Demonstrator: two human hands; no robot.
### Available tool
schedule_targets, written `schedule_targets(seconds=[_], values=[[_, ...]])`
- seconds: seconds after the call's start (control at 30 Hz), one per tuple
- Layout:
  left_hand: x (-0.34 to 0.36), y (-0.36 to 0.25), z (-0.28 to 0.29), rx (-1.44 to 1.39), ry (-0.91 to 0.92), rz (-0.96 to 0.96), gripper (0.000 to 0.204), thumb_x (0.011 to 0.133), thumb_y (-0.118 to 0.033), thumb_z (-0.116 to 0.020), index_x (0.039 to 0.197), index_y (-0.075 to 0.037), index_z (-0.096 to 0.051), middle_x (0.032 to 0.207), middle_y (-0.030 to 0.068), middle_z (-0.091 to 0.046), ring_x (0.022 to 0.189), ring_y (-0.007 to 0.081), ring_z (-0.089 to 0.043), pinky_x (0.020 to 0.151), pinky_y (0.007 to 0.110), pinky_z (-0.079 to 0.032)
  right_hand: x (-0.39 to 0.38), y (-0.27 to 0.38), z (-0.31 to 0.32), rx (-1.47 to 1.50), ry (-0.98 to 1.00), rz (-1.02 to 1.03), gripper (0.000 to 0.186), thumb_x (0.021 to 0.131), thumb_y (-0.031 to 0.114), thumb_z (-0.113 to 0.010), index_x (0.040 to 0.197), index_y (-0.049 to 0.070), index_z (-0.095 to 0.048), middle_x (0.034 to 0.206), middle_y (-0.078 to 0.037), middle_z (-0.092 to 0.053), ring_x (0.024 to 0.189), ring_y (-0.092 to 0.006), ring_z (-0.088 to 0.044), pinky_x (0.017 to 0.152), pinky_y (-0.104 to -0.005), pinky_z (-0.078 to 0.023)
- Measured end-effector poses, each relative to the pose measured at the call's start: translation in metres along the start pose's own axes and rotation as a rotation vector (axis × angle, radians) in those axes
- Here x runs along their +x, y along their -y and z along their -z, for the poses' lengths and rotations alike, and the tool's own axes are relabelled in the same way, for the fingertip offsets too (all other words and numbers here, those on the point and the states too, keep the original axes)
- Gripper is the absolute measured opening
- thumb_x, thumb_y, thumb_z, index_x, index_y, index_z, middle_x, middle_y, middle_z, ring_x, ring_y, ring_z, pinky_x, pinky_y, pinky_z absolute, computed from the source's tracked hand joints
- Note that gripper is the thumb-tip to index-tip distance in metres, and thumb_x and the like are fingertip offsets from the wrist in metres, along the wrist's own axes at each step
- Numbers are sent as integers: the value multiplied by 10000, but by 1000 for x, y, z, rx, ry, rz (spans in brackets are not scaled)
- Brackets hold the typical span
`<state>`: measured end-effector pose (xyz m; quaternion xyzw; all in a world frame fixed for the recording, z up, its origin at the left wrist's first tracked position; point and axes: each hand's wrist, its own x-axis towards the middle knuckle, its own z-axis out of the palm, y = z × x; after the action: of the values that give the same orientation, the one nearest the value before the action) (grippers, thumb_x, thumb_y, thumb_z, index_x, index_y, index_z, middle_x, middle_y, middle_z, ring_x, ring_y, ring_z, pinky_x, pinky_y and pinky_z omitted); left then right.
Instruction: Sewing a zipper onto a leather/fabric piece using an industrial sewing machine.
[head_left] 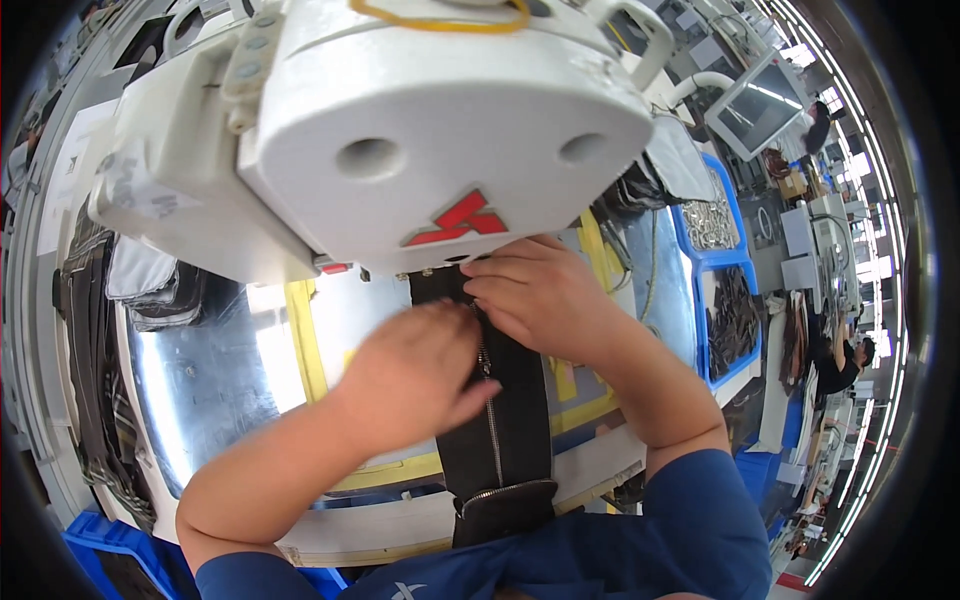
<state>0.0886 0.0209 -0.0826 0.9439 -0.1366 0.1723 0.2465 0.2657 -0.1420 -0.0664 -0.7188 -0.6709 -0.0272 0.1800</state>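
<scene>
A long black fabric strip with a metal zipper (512,430) runs from near my body up under the white sewing machine head (450,150). My right hand (540,300) is closed at the strip's right edge, just below the machine head, with its bent fingers together on the cloth. Slightly blurred, my left hand (415,365) lies over the strip's left side, beside the zipper. Its thumb stands apart from the curved fingers, and no grip on the cloth shows. The machine head hides the needle area and the strip's far end.
Blue bins (708,262) at the right hold small metal pieces and dark pieces. Stacked dark and grey fabric pieces (150,285) lie at the left, near hanging dark cloth (95,380). Yellow tape (307,345) marks the shiny table. Another person (848,365) sits far right.
</scene>
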Motion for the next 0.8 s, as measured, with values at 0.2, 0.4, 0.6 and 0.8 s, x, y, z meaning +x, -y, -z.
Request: schedule_targets(seconds=[0.2, 0.4, 0.6, 0.8], values=[[11, 16, 9, 32, -30, 99, 542, 775, -309, -888, 1194, 2, -741, 1245, 177, -731, 1115, 362, -695, 995, 463, -542, -2, -2, 5, -38, -7, 18, 248, 815, 162, -782, 1058, 116, -794, 1222, -7, -777, 1123, -218, -692, 984, -408, -546], [15, 20, 7, 67, 27, 88, 493, 776, -317, -886, 1159, -30, -766, 1269, 102, -740, 1140, 321, -672, 989, 453, -522, -2, -7, -2, -3, -16, 5, 215, 820, 163, -778, 1028, 111, -793, 1245, -19, -770, 1118, -238, -689, 968, -401, -548], [19, 13, 11, 82, 74, 132, 480, 776, -329, -890, 1156, -60, -773, 1286, 82, -739, 1149, 312, -669, 968, 450, -511, -15, -25, 0, 275, -66, -66, 267, 828, 86, -730, 1086, 88, -801, 1252, -32, -775, 1074, -266, -687, 933, -383, -554], [18, 10, 11, 100, 126, 164, 492, 784, -342, -886, 1174, -65, -769, 1341, 84, -717, 1161, 320, -661, 975, 462, -503, -16, -9, 7, 158, 98, -33, 320, 825, 80, -715, 1127, 117, -815, 1274, -4, -777, 1069, -257, -680, 943, -400, -541]])
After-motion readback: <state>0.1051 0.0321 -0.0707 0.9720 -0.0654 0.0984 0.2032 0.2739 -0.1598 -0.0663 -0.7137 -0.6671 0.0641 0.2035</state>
